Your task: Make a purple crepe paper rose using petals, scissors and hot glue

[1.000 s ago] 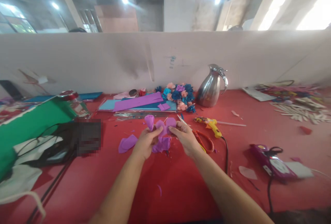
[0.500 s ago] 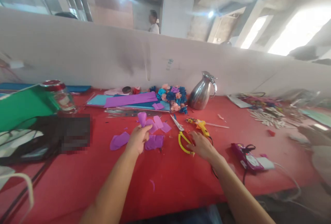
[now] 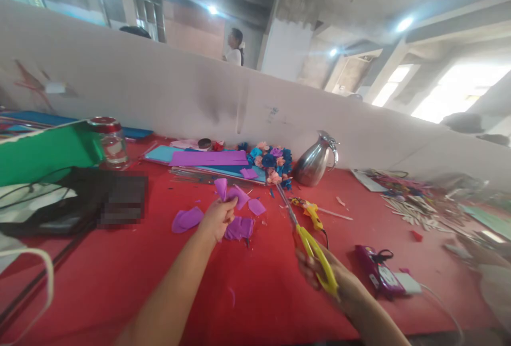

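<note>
My left hand (image 3: 221,218) pinches a purple paper piece (image 3: 221,188) between thumb and fingers, above the red table. Around it lie more purple pieces: one to the left (image 3: 187,219), a folded one (image 3: 239,228) just below and right, and one (image 3: 256,207) to the right. My right hand (image 3: 325,271) is wrapped round the yellow handles of the scissors (image 3: 315,253), whose blades point up and away, toward the paper flowers (image 3: 269,161). A yellow glue gun (image 3: 313,215) lies just beyond my right hand.
Purple strips (image 3: 209,158) rest on blue sheets at the back. A metal jug (image 3: 315,162) stands beside the flowers. To the left are a glass jar (image 3: 114,146) and green board (image 3: 51,151). A magenta device (image 3: 377,271) with a cable lies right. Beyond the partition is a person (image 3: 235,48).
My right hand has closed on the scissors and lifted them, turning them. My left hand keeps its pinch on the purple paper. The camera view has tilted and shifted slightly.
</note>
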Demonstrator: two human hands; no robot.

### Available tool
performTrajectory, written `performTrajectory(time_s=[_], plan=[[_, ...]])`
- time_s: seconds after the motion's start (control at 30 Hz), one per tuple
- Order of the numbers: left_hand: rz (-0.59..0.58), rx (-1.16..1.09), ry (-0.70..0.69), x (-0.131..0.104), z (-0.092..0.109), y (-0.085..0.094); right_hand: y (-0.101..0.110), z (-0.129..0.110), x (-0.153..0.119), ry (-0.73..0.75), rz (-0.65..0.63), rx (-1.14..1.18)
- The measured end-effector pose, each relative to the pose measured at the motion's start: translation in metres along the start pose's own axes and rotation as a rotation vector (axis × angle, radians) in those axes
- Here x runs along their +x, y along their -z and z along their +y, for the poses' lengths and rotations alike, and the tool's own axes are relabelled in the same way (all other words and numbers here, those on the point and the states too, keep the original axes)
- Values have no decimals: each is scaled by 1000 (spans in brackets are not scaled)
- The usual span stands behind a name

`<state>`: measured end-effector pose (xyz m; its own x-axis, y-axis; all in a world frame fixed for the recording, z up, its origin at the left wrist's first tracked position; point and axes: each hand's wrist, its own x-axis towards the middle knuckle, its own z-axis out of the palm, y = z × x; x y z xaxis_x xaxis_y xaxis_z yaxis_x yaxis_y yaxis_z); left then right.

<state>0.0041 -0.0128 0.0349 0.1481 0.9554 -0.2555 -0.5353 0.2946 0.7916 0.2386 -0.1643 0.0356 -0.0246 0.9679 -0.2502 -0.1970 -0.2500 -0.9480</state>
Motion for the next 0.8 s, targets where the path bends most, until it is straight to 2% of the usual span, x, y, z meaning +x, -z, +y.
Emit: performTrajectory(time_s=[0.1, 0.23, 0.37, 0.5, 0.67, 0.8], plan=[[-5, -13, 2, 0, -2, -1, -10, 24, -28, -112, -88, 262], [-20, 4, 21, -4, -2, -2, -20, 44, -36, -203, -157, 330], [-43, -14, 46, -11, 2, -8, -29, 43, -28, -207, -198, 354], [-41, -37, 63, -15, 5, -12, -38, 38, -23, -102, -289, 341], [-34, -66, 67, -14, 3, -10, -45, 40, -32, -62, -210, 334], [-31, -78, 82, -12, 1, -8, -47, 42, -32, -75, -233, 315]])
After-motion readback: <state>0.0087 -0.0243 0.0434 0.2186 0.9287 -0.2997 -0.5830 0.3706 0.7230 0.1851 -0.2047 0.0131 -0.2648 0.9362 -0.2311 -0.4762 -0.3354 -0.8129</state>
